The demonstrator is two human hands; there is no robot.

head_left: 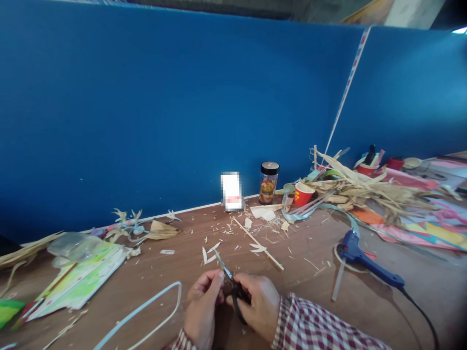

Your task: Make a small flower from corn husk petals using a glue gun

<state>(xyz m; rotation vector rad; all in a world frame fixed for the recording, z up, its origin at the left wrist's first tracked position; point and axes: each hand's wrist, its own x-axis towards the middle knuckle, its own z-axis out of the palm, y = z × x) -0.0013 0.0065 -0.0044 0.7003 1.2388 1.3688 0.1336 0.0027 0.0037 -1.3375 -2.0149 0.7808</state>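
My right hand (260,299) is closed around the black handles of a pair of scissors (239,294), whose blades point up and to the left. Close beside the blades, my left hand (205,301) has its thumb and fingers pinched together. Whatever lies in that pinch is too small or hidden to make out. Just beyond the scissor tips lie pale cut husk pieces (208,255) on the brown table (146,272). A thin stick (260,243) with a small husk piece across it rests a little farther off.
A blue glue gun (368,260) with a cord lies at right. Behind are a lidded jar (269,183), a red paper cup (303,194) and a heap of dried husks (365,189). At left are a painted paper (78,277) and a pale blue loop (142,308). A blue partition (182,107) stands behind.
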